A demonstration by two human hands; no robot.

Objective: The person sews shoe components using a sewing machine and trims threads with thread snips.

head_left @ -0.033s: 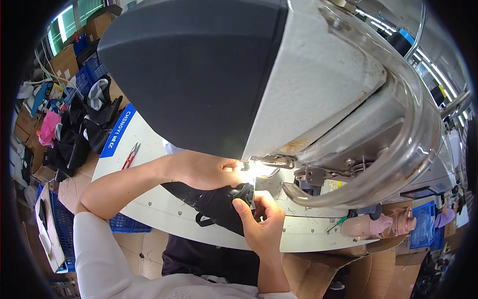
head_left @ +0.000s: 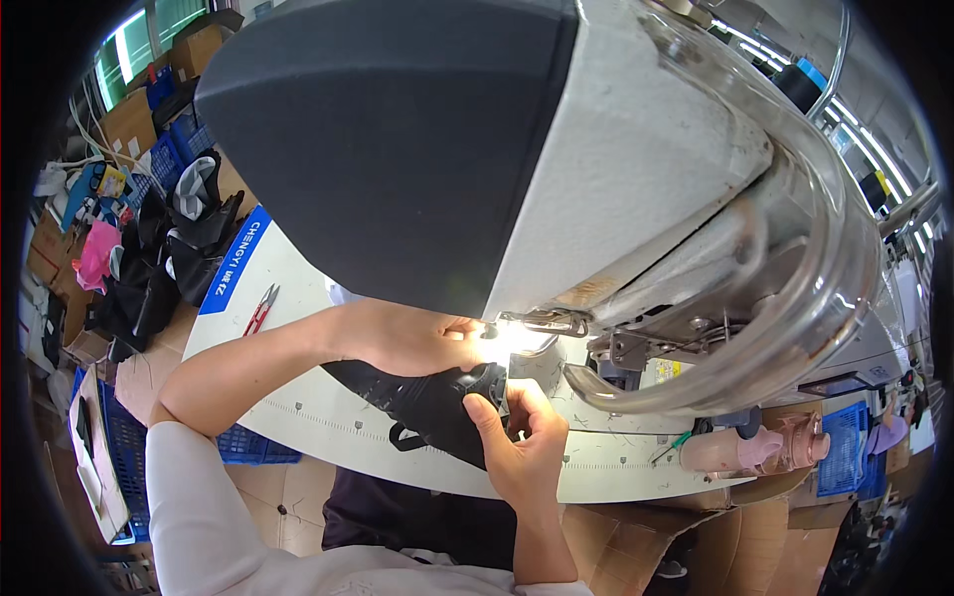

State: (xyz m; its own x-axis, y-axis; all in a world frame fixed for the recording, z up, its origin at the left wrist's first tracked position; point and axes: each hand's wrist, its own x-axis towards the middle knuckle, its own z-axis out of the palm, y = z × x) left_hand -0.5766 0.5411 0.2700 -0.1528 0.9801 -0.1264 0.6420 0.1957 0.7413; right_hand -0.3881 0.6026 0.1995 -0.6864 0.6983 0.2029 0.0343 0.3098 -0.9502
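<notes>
A piece of black fabric point(head_left: 417, 409) with a small loop on its edge lies on the white sewing table point(head_left: 328, 422), under the lit head of a sewing machine point(head_left: 636, 149). My left hand point(head_left: 407, 340) reaches over the fabric with fingers curled at its far end, close to the bright lamp; glare hides the fingertips. Nearer to me, my right hand point(head_left: 522, 437) pinches the fabric's right edge between thumb and fingers. The stitching spot is lost in the glare, so I cannot see the needle.
Red-handled thread snips point(head_left: 261, 310) lie on the table's left. A green-handled tool point(head_left: 672, 447) and a pink bottle point(head_left: 717, 450) lie at the right. A clear curved guard point(head_left: 845, 328) surrounds the machine's front. Dark fabric pieces point(head_left: 149, 258) are heaped at left; an open cardboard box point(head_left: 616, 546) stands below the table.
A metal part behind the clear guard on the machine has shifted. My hands and the black fabric stay almost exactly where they were.
</notes>
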